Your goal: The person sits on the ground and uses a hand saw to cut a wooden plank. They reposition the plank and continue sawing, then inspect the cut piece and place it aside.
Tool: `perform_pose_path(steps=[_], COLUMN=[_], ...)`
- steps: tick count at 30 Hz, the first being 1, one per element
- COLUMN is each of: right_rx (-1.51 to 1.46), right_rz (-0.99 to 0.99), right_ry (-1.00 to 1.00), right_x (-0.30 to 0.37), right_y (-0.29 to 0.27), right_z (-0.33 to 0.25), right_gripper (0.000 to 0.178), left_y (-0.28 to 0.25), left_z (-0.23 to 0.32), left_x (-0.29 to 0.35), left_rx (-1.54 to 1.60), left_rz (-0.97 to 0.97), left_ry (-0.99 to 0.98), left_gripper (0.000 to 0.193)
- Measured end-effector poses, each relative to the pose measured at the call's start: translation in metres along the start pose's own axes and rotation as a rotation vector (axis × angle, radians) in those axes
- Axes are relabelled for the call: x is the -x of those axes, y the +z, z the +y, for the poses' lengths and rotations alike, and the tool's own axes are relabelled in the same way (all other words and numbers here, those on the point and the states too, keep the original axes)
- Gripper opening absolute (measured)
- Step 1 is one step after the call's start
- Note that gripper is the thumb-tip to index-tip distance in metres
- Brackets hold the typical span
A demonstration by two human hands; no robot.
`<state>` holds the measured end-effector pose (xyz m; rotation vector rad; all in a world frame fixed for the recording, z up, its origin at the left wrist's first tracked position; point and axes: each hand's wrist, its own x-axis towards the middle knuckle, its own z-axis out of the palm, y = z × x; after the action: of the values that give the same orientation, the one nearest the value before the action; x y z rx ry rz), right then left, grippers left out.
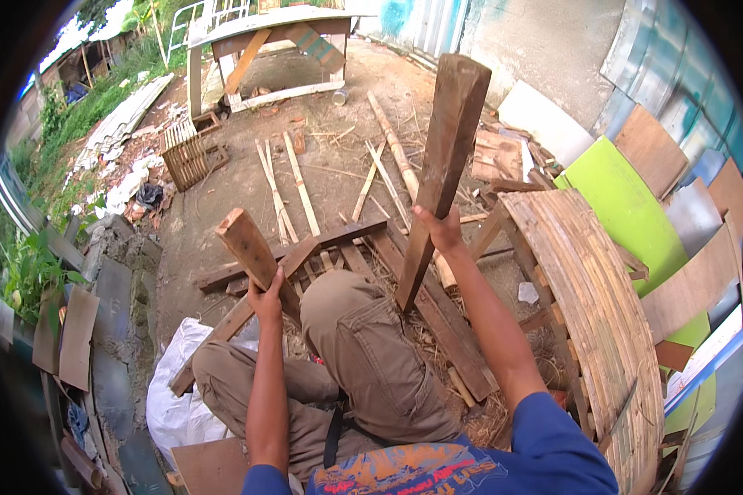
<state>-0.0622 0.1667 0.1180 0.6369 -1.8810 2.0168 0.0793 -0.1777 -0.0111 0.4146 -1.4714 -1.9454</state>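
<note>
My left hand (267, 299) is wrapped round a short, square-cut wooden post (249, 246), which stands tilted beside my knee. My right hand (441, 229) grips a longer, darker wooden beam (449, 136) near its middle. That beam stands nearly upright, leaning a little to the right, with its lower end down by my right knee. Around and below both hands lie several brown timbers (447, 330), some crossing one another. A dark crosspiece (351, 233) lies just past my knee, between the two held pieces. Whether the left post's lower end touches anything is hidden.
A curved bamboo-slat bench (594, 289) stands close at my right. Several bamboo poles (395, 140) lie ahead on the dirt. A white sack (182, 388) and a low concrete-block wall (111, 330) are at my left. A table (264, 23) stands at the back; panels (623, 206) lean at right.
</note>
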Motion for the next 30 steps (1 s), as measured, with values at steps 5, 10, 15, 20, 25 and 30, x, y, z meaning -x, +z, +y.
perform_pose_path(steps=[5,10,15,20,25,30], right_rx=[0.109,0.063,0.158,0.172,0.167,0.166], right_rz=[-0.086,-0.037,-0.007,-0.036,-0.082,-0.117], right_ry=[0.094,0.092,0.179,0.082,0.011,-0.056], right_x=[-0.002,0.009,0.006,0.012,0.009,0.007], right_y=[0.002,0.007,-0.01,0.01,0.035,0.073], right_z=[0.018,0.009,0.015,0.008,0.019,0.007], right_gripper=[0.022,0.023,0.025,0.027,0.031,0.035], left_y=[-0.008,0.0,0.003,0.004,0.019,0.038], left_z=[0.012,0.021,0.022,0.043,0.091,0.158], left_x=[0.0,0.008,0.007,-0.004,-0.011,-0.023], left_rx=[-0.098,-0.17,-0.197,-0.322,-0.541,-0.664], left_rz=[-0.009,-0.012,-0.063,-0.196,-0.277,-0.303], left_ry=[-0.019,0.007,-0.006,0.08,0.454,0.801], left_gripper=[0.045,0.046,0.047,0.047,0.064,0.084])
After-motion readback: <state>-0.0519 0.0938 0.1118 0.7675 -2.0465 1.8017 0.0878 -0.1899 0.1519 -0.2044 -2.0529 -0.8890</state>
